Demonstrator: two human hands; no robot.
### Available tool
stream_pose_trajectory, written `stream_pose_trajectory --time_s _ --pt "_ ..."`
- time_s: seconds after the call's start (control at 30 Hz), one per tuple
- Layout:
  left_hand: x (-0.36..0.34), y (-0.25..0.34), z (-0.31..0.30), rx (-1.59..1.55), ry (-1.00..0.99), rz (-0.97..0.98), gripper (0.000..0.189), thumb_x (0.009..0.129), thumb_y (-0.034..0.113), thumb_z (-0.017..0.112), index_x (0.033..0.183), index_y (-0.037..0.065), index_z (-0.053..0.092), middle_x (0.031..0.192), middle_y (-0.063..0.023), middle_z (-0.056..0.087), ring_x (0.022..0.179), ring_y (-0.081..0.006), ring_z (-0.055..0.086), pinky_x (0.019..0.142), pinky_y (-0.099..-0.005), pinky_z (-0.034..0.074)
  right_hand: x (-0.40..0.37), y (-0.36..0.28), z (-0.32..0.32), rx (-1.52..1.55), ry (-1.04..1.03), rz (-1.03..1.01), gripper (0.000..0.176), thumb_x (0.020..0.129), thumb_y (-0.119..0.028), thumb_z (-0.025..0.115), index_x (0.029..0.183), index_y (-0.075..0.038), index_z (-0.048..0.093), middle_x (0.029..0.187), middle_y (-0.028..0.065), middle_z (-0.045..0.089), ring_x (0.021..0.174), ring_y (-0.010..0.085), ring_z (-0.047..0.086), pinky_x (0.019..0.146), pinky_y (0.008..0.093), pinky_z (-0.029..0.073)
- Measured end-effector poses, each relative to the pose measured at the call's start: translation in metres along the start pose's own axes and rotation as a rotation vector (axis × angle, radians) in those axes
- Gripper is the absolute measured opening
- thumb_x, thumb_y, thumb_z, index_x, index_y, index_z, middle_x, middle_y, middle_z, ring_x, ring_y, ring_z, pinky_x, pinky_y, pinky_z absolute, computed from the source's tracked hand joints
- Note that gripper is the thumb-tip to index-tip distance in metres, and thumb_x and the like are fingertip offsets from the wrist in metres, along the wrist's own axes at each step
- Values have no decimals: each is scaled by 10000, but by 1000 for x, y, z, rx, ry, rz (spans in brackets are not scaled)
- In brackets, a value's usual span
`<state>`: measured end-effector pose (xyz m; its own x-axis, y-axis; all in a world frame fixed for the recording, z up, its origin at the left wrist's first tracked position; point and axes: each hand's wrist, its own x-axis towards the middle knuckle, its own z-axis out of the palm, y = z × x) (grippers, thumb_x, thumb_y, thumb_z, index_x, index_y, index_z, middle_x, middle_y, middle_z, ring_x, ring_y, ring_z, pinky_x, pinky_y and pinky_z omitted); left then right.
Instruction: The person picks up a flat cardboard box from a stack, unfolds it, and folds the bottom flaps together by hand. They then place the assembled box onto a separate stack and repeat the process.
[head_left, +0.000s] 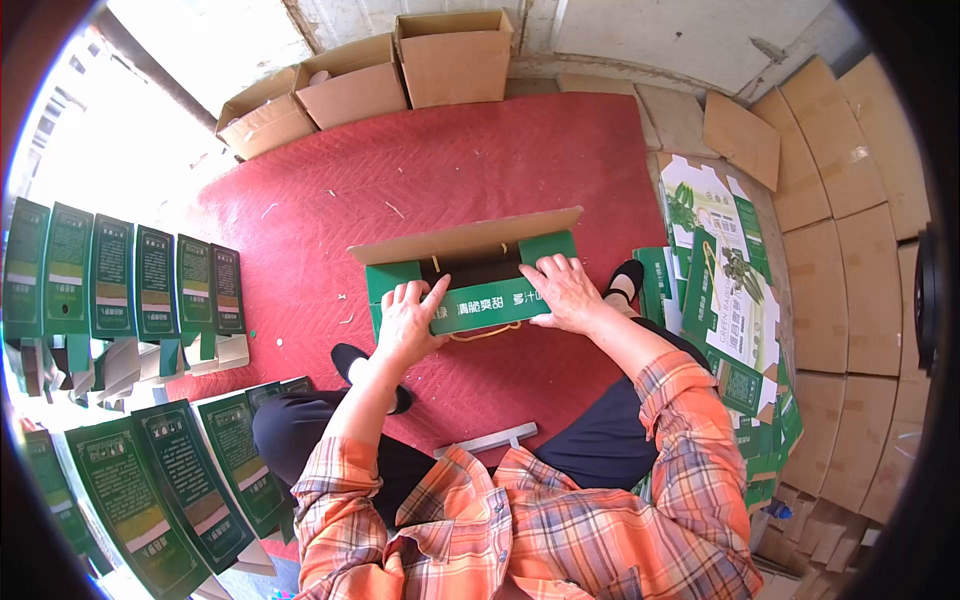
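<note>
A green cardboard box (480, 309) with white printed characters sits in front of me, between my feet. Its top is partly open, and a brown inner flap (465, 234) stands up along the far side. Thumb over the near edge, my left hand (408, 322) grips the box at its left end. My right hand (566, 292) holds the same near panel toward the right end, fingers on its top edge. A yellowish cord handle (487, 332) hangs from the near side. The box's dark inside shows between my hands.
Red carpet (480, 150) with scraps covers the floor. Brown open cartons (455, 70) line the far wall. Green boxes (135, 280) stand in rows at left. Flat printed cardboard sheets (735, 290) lie at right, beside stacked brown cartons (840, 270). A pale bar (487, 439) lies near me.
</note>
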<state>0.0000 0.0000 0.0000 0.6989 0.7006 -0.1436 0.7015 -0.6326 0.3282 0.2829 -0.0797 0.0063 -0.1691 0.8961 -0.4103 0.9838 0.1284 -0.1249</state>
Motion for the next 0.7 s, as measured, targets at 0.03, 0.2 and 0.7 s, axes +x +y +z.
stream_pose_trajectory --time_s 0.03,0.2,0.7 --pt "1 0 0 0 15 4 956 608 304 840 1449 188 403 1226 -107 492 1196 -288 447 1072 -483 276 -1 1 3 0 78 -20 1042 672 -468 804 1489 -98 272 1431 115 395 1286 240 399 1026 448 349" --pt "-6 2 8 85 119 56 965 595 282 851 1445 180 406 1236 -98 489 1202 -292 443 1046 -459 299 -2 -5 27 -35 274 -39 1041 693 -496 781 1491 -79 258 1477 111 357 1341 263 357 1060 481 326" --pt "4 -10 -2 -7 195 1 884 597 286 849 1374 127 460 1217 -128 512 1166 -319 455 983 -457 349 -12 1 -33 186 611 37 918 750 -460 744 1465 -58 332 1503 148 350 1384 317 303 1119 491 240"
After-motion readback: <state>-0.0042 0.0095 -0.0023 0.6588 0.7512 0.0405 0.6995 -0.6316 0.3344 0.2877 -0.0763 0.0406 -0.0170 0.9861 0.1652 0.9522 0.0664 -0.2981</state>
